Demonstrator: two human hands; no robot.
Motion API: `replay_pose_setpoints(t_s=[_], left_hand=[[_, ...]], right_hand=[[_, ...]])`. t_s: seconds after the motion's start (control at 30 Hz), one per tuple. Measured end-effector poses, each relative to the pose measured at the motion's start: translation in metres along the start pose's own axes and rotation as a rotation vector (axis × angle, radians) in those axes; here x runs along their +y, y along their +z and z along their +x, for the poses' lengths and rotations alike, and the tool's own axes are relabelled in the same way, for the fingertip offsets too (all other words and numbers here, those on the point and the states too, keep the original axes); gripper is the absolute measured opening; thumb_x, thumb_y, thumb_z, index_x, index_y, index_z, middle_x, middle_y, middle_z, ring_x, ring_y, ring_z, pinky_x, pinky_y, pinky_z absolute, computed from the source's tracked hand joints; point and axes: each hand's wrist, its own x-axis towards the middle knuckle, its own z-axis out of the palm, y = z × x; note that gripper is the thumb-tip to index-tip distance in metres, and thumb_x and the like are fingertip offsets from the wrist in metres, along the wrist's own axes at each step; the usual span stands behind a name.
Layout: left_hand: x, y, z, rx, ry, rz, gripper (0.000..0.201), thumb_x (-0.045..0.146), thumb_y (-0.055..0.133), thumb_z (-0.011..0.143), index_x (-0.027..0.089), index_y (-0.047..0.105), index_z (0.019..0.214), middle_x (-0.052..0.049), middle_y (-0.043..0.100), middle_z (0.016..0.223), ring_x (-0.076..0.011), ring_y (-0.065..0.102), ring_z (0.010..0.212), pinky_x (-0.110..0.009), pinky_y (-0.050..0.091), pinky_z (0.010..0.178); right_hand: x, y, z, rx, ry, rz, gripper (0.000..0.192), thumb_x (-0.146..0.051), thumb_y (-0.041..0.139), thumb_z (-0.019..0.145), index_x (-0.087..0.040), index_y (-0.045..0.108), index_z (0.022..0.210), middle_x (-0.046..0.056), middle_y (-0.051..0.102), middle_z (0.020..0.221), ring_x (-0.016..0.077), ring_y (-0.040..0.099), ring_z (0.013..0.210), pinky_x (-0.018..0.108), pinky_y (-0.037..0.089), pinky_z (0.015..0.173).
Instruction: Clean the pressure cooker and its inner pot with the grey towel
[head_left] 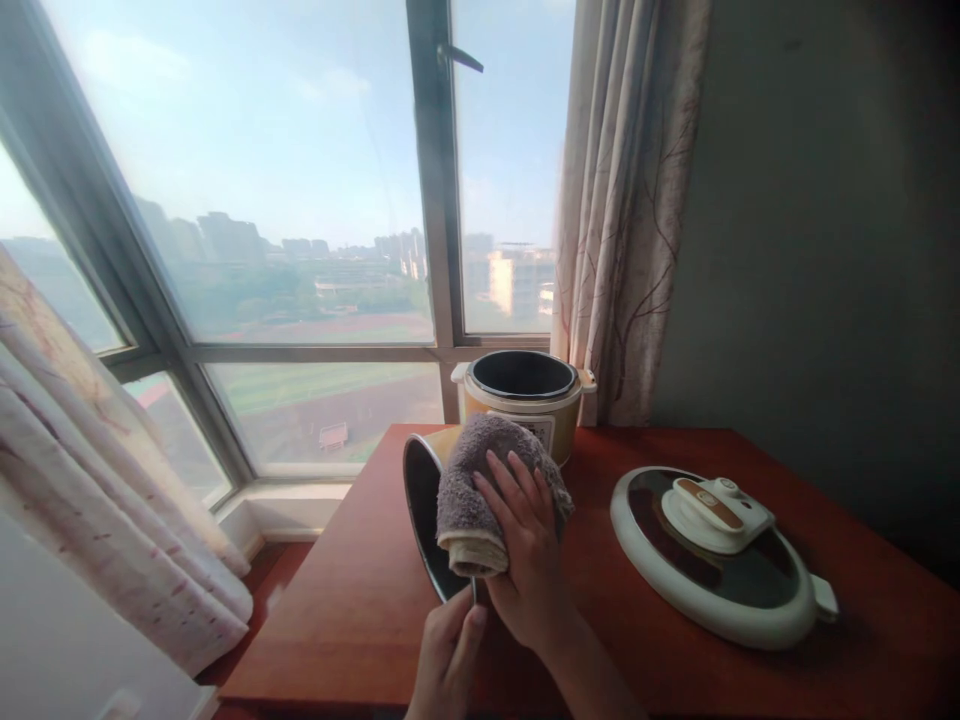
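Observation:
A pot [422, 505] with a dark inside and a gold outside is tipped on its side, its mouth facing left. My left hand [448, 640] pinches its rim at the near edge, thumb on top. Draped against the pot's outer side is a folded grey-purple towel [480, 475] with a pale border. My right hand [529, 545] grips the towel from the right, fingers laid across it and pressing it to the pot. The towel and hand hide most of the pot's outer wall.
Behind the towel stands an electric cooker body [523, 397] with a dark cavity and side handles. Its round white-rimmed lid [637, 545] lies at the right on the red-brown table [337, 600]. Windows and curtains [622, 220] border the far side.

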Motion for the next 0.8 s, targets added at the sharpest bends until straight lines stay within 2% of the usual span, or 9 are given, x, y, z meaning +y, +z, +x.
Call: replay_pose_setpoints(t_s=[0.1,0.2,0.27,0.4,0.47,0.57,0.7,0.8], left_hand=[[0.013,0.004,0.002,0.035,-0.056,-0.111,0.057,0.068,0.060,0.081,0.015,0.073,0.066,-0.007,0.065,0.064,-0.0212,0.059,0.066,-0.027,0.052,0.066],[0.029,0.004,0.011,0.059,-0.150,-0.287,0.056,0.070,0.067,0.074,0.014,0.072,0.069,-0.006,0.065,0.066,-0.0217,0.059,0.069,-0.028,0.052,0.067],[0.041,0.004,0.019,0.071,-0.253,-0.395,0.056,0.070,0.071,0.071,0.014,0.070,0.068,-0.004,0.063,0.064,-0.0186,0.056,0.066,-0.026,0.050,0.062],[0.056,0.006,0.029,0.097,-0.413,-0.542,0.053,0.066,0.079,0.066,0.014,0.067,0.068,-0.001,0.059,0.060,-0.0141,0.054,0.061,-0.020,0.045,0.054],[0.057,0.007,0.028,0.096,-0.440,-0.570,0.052,0.064,0.080,0.064,0.014,0.068,0.070,0.000,0.059,0.060,-0.0139,0.055,0.061,-0.020,0.045,0.054],[0.052,0.008,0.023,0.109,-0.424,-0.568,0.054,0.067,0.079,0.064,0.014,0.069,0.071,-0.001,0.062,0.061,-0.0145,0.057,0.062,-0.021,0.047,0.056],[0.040,0.008,0.013,0.052,-0.294,-0.488,0.057,0.071,0.074,0.068,0.014,0.075,0.077,-0.005,0.070,0.070,-0.0207,0.064,0.070,-0.030,0.055,0.072],[0.032,0.009,0.002,-0.010,-0.180,-0.332,0.059,0.072,0.067,0.074,0.015,0.080,0.086,-0.010,0.076,0.083,-0.0265,0.068,0.082,-0.035,0.055,0.084]], right_hand=[[0.006,0.009,-0.036,0.025,-0.016,0.016,0.066,-0.026,0.047,0.088,-0.024,0.036,0.152,0.005,0.030,0.163,0.0322,0.017,0.152,0.061,0.017,0.119],[0.015,0.023,-0.071,0.037,-0.050,0.034,0.062,-0.031,0.043,0.090,-0.025,0.037,0.152,0.006,0.030,0.163,0.0341,0.019,0.152,0.062,0.024,0.116],[0.020,0.035,-0.091,0.060,-0.043,0.026,0.062,-0.035,0.042,0.091,-0.023,0.037,0.152,0.008,0.031,0.163,0.0357,0.021,0.151,0.062,0.030,0.113],[0.020,0.054,-0.111,0.118,-0.005,-0.017,0.065,-0.037,0.043,0.091,-0.022,0.036,0.154,0.012,0.033,0.161,0.0387,0.026,0.149,0.063,0.036,0.109],[0.018,0.056,-0.110,0.129,0.006,-0.034,0.065,-0.037,0.043,0.092,-0.022,0.035,0.154,0.012,0.032,0.162,0.0390,0.026,0.149,0.064,0.036,0.109],[0.014,0.047,-0.099,0.121,-0.006,-0.048,0.066,-0.041,0.042,0.092,-0.022,0.034,0.154,0.012,0.028,0.163,0.0392,0.024,0.149,0.065,0.034,0.109],[0.013,0.021,-0.070,0.080,-0.013,-0.061,0.066,-0.032,0.044,0.088,-0.025,0.035,0.153,0.009,0.029,0.163,0.0359,0.023,0.150,0.064,0.028,0.113],[0.012,-0.002,-0.038,0.053,-0.032,-0.053,0.067,-0.026,0.046,0.084,-0.025,0.038,0.150,0.007,0.034,0.161,0.0333,0.023,0.150,0.061,0.023,0.117]])
